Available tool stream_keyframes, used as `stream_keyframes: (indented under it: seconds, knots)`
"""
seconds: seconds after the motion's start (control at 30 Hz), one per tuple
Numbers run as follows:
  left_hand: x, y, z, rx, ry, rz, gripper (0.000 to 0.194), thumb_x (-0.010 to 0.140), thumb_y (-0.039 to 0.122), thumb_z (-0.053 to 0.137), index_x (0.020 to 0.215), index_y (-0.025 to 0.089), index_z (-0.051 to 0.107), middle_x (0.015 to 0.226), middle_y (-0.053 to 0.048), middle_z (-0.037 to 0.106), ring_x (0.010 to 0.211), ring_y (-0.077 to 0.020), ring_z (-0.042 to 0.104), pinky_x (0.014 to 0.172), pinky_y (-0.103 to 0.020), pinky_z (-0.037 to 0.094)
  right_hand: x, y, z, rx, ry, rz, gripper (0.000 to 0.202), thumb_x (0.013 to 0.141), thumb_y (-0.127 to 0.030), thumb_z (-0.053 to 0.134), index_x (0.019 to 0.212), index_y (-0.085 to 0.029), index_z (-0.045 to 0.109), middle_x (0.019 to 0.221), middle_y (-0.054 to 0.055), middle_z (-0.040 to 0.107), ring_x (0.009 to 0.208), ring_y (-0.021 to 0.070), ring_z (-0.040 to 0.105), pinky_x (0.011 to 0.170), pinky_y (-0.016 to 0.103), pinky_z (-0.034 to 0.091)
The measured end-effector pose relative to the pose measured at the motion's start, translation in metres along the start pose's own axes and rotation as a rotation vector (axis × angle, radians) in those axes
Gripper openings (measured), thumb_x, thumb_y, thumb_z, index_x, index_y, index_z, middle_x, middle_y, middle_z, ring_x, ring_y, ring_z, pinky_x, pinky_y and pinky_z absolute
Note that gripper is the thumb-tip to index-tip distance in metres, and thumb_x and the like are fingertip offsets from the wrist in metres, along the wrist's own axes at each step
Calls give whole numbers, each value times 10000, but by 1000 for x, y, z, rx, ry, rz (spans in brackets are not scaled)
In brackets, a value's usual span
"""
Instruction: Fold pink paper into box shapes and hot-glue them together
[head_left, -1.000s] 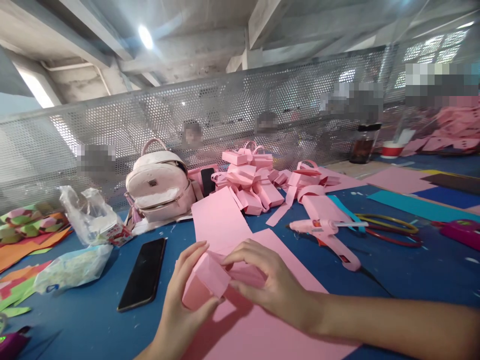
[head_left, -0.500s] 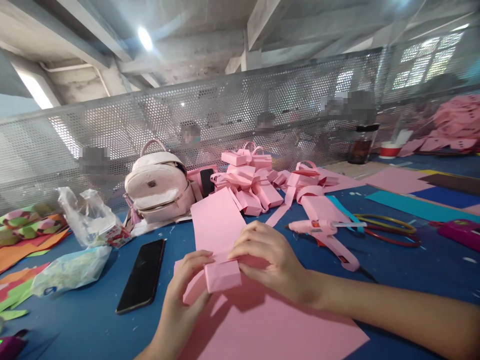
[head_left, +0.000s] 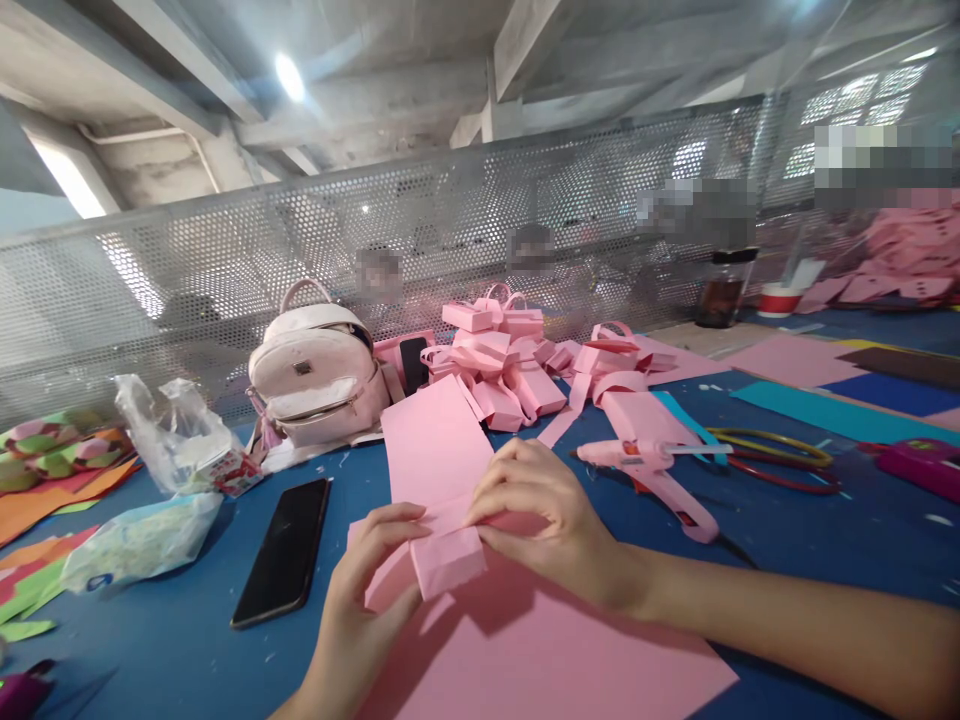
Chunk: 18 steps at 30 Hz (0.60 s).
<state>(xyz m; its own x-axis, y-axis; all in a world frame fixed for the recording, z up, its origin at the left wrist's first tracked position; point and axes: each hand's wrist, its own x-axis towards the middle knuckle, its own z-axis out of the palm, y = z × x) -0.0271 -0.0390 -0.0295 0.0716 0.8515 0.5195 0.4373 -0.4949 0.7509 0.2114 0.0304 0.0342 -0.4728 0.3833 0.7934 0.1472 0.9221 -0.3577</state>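
Note:
Between my hands is a small pink folded paper box (head_left: 448, 562), its near end facing me. My left hand (head_left: 375, 565) grips its left side, thumb low and fingers on top. At the right upper edge, my right hand (head_left: 536, 525) pinches the paper between thumb and fingers. Beneath them lies a large pink paper sheet (head_left: 555, 660), with the box's shadow on it. Another pink sheet (head_left: 435, 440) extends away behind the box; whether it joins the box is hidden by my fingers. Right of my right hand rests a pink glue gun (head_left: 652, 470) with a clear glue stick.
A black phone (head_left: 283, 555) lies left of my left hand. Farther back stand a pale backpack (head_left: 315, 370) and a heap of pink paper boxes (head_left: 499, 365). Tape rings (head_left: 780, 460) and coloured paper strips (head_left: 832, 412) lie to the right. A tissue packet (head_left: 142, 540) is at left.
The near end of the box has tipped slightly downward and toward me. My right fingers have shifted a little to the right along its edge, while my left hand stays nearly in place.

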Motion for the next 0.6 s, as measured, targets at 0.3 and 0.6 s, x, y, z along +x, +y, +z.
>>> stream_keyframes:
  seconds: [0.3, 0.6]
  knots:
    - [0, 1, 0, 5, -7, -4, 302, 845, 121, 665, 1103, 271, 705, 1279, -105, 650, 1244, -306, 608, 1022, -460, 519, 0, -2, 0, -20, -16, -1, 140, 972, -256, 676, 846, -228, 730, 805, 9, 741, 809, 194, 593, 787, 376, 414]
    - [0, 2, 0, 11, 6, -10, 333, 812, 102, 660, 1096, 265, 717, 1271, -109, 664, 1245, -316, 608, 1015, -464, 522, 0, 0, 0, -22, -23, -12, 140, 976, -277, 679, 856, -229, 732, 813, 7, 744, 813, 191, 588, 782, 371, 408]
